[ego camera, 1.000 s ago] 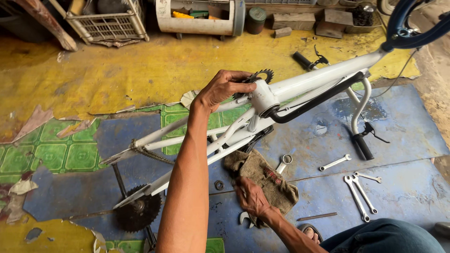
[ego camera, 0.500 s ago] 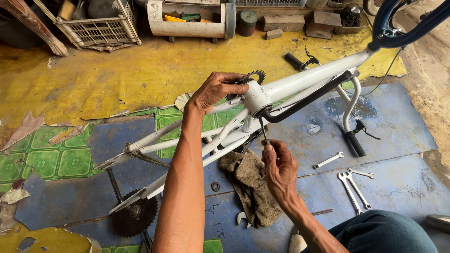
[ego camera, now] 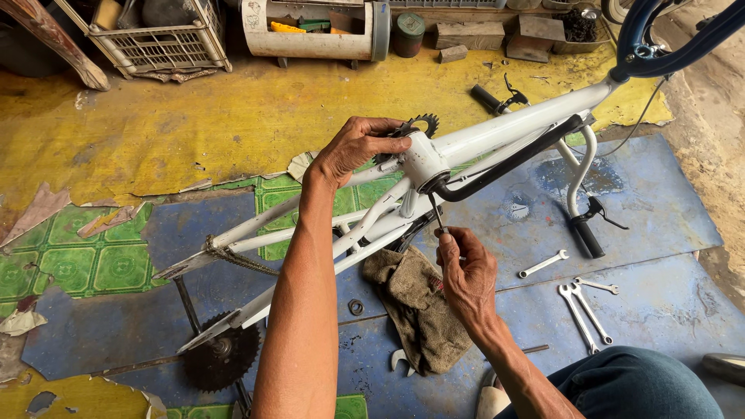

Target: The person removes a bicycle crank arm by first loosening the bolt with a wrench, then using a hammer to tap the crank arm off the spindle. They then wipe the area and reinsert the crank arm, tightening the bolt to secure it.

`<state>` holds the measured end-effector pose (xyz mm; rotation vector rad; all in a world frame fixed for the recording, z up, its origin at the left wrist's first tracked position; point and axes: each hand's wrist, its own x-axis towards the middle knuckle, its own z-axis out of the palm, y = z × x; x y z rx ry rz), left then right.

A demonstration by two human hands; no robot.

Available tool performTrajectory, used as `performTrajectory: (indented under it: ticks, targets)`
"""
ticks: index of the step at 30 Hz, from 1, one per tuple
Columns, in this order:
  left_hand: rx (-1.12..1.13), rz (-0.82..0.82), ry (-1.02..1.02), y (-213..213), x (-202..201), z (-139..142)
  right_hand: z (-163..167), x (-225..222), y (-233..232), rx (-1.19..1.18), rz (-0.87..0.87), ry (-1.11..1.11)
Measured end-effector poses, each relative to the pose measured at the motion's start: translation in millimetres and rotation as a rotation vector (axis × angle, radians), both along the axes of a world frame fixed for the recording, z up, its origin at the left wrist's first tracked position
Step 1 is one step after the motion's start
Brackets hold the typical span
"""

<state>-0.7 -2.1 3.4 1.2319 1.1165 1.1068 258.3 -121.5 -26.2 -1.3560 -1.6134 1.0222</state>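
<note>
Left hand (ego camera: 353, 149) grips white bike frame (ego camera: 497, 132); right hand (ego camera: 464, 268) pinches thin tool (ego camera: 437, 212).

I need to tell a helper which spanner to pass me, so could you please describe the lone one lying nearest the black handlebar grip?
Start at the white bicycle frame lying across the blue floor mat, and follow its chrome handlebar down to the black grip. Just left of and below that grip lies a single small silver spanner, angled. Unlike the crossed spanners further down, it lies alone.
</note>
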Motion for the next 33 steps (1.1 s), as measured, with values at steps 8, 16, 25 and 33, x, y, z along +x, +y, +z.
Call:
performTrajectory:
  ticks: [8,16,25,33]
  targets:
    - [0.024,-0.005,0.011,-6.1,2.4,3.9,5.3,-0.2,-3.5,0.025,-0.037,-0.104]
    - [0.021,-0.017,0.079,-10.3,-1.6,3.8,32.8,-12.7,-10.9,0.027,-0.108,-0.151]
    - [-0.020,-0.043,0.099,-12.6,-4.7,0.4,47.4,-19.1,-8.1,0.089,-0.186,-0.311]
    - [-0.046,-0.029,0.032,-14.5,-1.4,-2.7,33.2,-6.7,-5.9,0.119,-0.175,-0.277]
